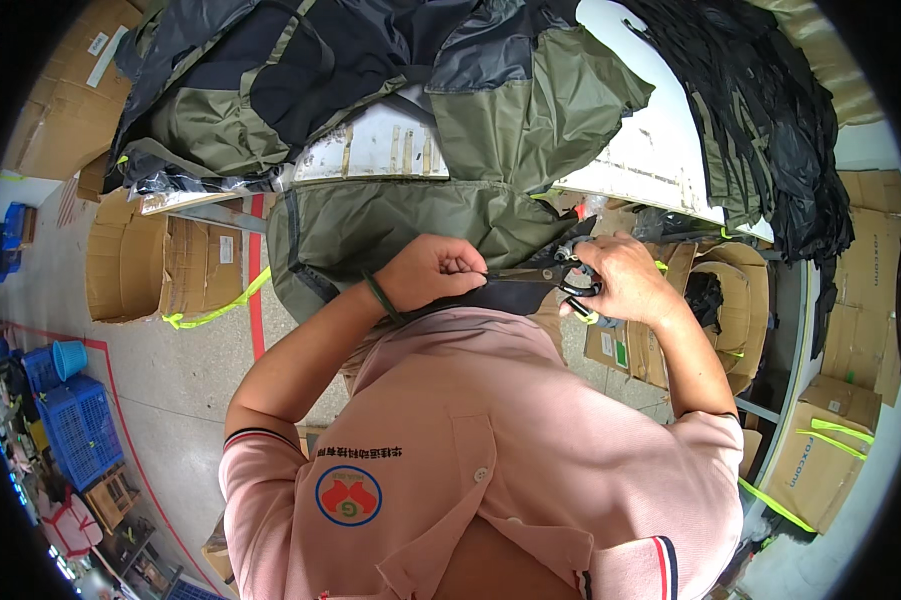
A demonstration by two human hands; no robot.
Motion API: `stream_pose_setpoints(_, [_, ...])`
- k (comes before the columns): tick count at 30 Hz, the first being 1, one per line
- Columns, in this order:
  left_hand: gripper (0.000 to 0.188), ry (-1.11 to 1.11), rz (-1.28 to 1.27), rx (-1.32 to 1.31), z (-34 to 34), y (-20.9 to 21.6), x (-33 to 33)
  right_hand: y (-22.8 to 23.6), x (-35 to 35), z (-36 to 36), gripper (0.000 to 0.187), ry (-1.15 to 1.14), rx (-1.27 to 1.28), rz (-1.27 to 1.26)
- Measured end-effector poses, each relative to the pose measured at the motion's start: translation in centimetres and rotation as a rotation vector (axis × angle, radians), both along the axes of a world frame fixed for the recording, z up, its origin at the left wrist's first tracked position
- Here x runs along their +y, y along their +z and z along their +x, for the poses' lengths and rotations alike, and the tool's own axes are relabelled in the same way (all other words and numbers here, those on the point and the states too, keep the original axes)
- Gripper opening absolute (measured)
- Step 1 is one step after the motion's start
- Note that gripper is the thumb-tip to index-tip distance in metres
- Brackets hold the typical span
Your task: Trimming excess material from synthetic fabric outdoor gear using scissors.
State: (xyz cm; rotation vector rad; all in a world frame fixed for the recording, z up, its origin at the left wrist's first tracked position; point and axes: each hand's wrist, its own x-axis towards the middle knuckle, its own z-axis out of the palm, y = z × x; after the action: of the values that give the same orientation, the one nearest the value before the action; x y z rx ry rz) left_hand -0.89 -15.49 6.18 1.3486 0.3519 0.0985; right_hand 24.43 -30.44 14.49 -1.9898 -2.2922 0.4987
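My right hand [625, 278] grips the handles of a pair of scissors [530, 274], its blades pointing left. The blade tips reach close to the fingertips of my left hand [435, 272]. That hand is closed in a pinch, and what sits between its thumb and fingers is too small to make out. A dark band circles my left wrist. Beneath and beyond both hands, olive-green fabric [390, 225] with black parts hangs from the table edge down to my lap. Part of it is hidden behind my hands and forearms.
A white table [660, 140] carries a heap of olive and black fabric [540, 110]. Black straps and cloth [760, 110] drape over its right end. Open cardboard boxes stand below at left [160, 260] and right [740, 300]. Blue crates [80, 425] sit far left.
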Motion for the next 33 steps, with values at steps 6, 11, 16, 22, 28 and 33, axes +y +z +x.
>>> stream_pose_setpoints(6, [0.011,-0.005,0.016,-0.012,0.1,-0.2,-0.3,0.3,0.3,-0.1,0.054,-0.008,-0.003,-0.026])
stream_pose_setpoints(11, [0.011,-0.021,0.01,-0.005,0.1,-0.5,-0.2,1.0,0.5,-0.2,0.05,-0.018,-0.049,-0.109])
stream_pose_setpoints(16, [0.01,-0.005,0.001,0.007,-0.1,-0.6,-0.2,1.2,0.4,-0.5,0.045,-0.053,0.02,-0.139])
stream_pose_setpoints(22, [0.015,0.106,0.159,-0.153,0.7,-0.8,-1.9,-2.1,1.6,-5.2,0.03,-0.308,0.809,-0.169])
stream_pose_setpoints(28, [0.041,1.018,1.193,0.252,-12.2,-2.4,3.3,-5.3,1.1,-3.3,0.025,-0.343,0.67,-0.193])
stream_pose_setpoints(33, [0.056,0.946,0.099,0.154,-17.7,-9.4,1.6,-5.7,2.3,-3.0,0.022,-0.416,0.668,-0.297])
